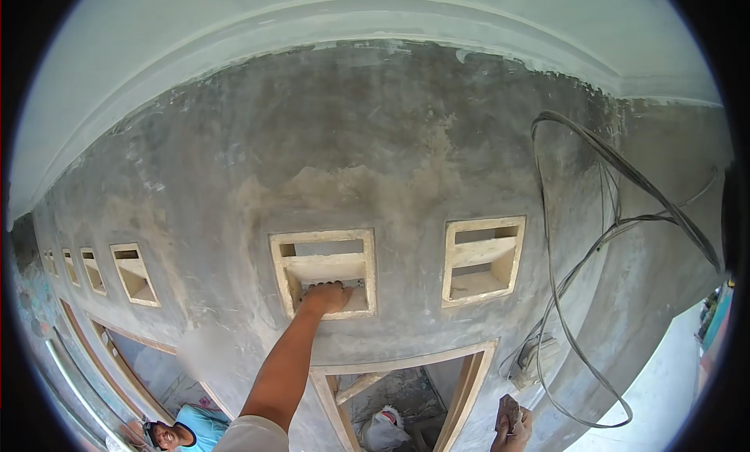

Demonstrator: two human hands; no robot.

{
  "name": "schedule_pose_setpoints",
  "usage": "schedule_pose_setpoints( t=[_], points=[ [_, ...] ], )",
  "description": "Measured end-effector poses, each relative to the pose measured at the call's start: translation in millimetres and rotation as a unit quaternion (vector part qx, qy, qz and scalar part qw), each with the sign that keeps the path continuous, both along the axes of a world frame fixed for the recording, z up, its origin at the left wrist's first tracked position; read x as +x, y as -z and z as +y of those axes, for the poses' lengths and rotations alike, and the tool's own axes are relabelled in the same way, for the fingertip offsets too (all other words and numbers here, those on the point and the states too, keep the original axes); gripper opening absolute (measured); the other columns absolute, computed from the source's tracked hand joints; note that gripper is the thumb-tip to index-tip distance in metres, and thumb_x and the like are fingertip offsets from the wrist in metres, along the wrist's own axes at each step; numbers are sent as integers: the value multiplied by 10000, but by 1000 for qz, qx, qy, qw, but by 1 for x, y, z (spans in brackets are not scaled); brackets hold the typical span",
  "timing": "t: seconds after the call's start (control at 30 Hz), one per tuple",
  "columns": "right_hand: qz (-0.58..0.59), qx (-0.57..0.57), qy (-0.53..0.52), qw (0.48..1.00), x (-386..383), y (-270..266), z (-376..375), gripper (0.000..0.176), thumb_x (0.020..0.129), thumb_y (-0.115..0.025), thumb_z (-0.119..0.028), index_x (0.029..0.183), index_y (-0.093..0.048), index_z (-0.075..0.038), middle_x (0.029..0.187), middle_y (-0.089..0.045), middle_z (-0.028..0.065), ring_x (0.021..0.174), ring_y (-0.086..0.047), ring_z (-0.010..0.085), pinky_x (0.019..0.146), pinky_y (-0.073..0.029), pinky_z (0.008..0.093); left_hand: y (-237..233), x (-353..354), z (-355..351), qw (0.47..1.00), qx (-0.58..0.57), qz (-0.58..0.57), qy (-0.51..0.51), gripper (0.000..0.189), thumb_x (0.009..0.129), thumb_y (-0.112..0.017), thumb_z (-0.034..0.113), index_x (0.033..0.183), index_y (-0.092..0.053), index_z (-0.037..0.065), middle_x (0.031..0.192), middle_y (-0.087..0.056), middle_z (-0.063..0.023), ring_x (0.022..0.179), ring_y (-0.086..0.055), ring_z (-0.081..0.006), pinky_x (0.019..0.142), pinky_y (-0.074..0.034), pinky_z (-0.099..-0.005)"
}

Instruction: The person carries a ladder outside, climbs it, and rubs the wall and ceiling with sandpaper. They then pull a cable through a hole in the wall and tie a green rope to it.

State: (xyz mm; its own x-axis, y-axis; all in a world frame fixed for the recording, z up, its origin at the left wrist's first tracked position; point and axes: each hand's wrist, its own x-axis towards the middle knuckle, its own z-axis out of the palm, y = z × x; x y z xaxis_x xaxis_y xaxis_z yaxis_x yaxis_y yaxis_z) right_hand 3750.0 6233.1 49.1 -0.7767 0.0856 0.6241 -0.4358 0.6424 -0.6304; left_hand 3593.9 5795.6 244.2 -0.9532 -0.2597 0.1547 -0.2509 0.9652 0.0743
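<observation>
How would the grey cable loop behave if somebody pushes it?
The cable loop probably swings and flexes, as its lower curve hangs loosely. It seems somewhat springy, since the top bend arches smoothly. It may tangle, because strands cross.

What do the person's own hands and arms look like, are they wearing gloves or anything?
No gloves: the left hand and right hand are both bare. A plain, pale grey short sleeve covers the top of the left arm, with no watch or bracelet showing below it. Any right sleeve is out of view.
</observation>
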Motion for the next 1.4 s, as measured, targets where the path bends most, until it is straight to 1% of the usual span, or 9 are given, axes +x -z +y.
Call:
schedule_pose_setpoints(
  t=[0.2,0.33,0.47,0.8,1.07,1.13,1.17,1.23,1.4],
  points=[
    [10,-33,-3,999,5,5,11,369,949,-368,-124,1279,-503,-26,1233,-546,208,1139,-497,373,972,-383,439,3,-12,-10,999,-28,-24,4,600,933,-242,440,1268,-525,30,1315,-499,-204,1209,-482,-358,1047,-334,-478],
    [-206,-44,30,977,15,-14,23,422,932,-312,-63,1332,-428,4,1334,-476,215,1246,-438,346,1050,-341,408,4,-14,-11,999,-35,-27,14,586,927,-243,421,1264,-531,37,1321,-495,-201,1207,-486,-351,1043,-332,-484],
    [-133,-78,25,988,15,-10,38,514,901,-298,-5,1415,-307,-25,1396,-406,219,1309,-374,321,1097,-274,386,-1,-7,-4,999,-31,-20,-1,578,923,-238,405,1263,-529,39,1321,-497,-194,1207,-487,-343,1043,-326,-487],
    [120,-214,131,961,6,-4,67,274,955,-402,-99,1171,-509,30,1018,-634,187,875,-620,220,741,-473,314,6,-18,-20,999,-46,-18,18,546,922,-243,389,1248,-539,66,1320,-497,-185,1203,-487,-340,1044,-326,-485],
    [321,-285,222,876,39,-100,146,267,985,-404,-130,1072,-568,62,927,-625,100,860,-582,163,776,-480,299,1,-24,-23,989,-90,-15,112,505,926,-262,351,1195,-574,59,1290,-518,-193,1157,-519,-367,996,-396,-471],
    [386,-298,214,846,57,-133,162,295,992,-425,-178,1062,-579,64,982,-637,109,895,-590,155,794,-479,296,1,-17,-19,997,-54,10,62,496,928,-260,329,1154,-590,37,1263,-536,-200,1136,-532,-374,987,-407,-467],
    [424,-294,221,828,65,-152,170,294,985,-400,-117,1094,-565,101,1002,-648,160,928,-613,197,840,-477,321,-3,-8,-14,992,-70,15,108,517,914,-275,360,1137,-596,22,1250,-545,-202,1122,-540,-379,989,-404,-467],
    [512,-254,258,779,67,-191,193,305,988,-413,-127,1137,-539,107,1091,-617,182,982,-600,212,870,-462,324,3,-16,-26,990,-76,17,115,520,911,-277,361,1132,-598,17,1251,-544,-202,1117,-542,-383,989,-403,-467],
    [554,-74,370,742,54,-296,236,344,974,-397,-92,1279,-469,48,1278,-518,190,1198,-482,293,995,-358,360,5,-20,-24,995,-59,36,66,501,913,-278,338,1105,-604,10,1212,-568,-200,1092,-555,-387,972,-411,-466]
  ],
)
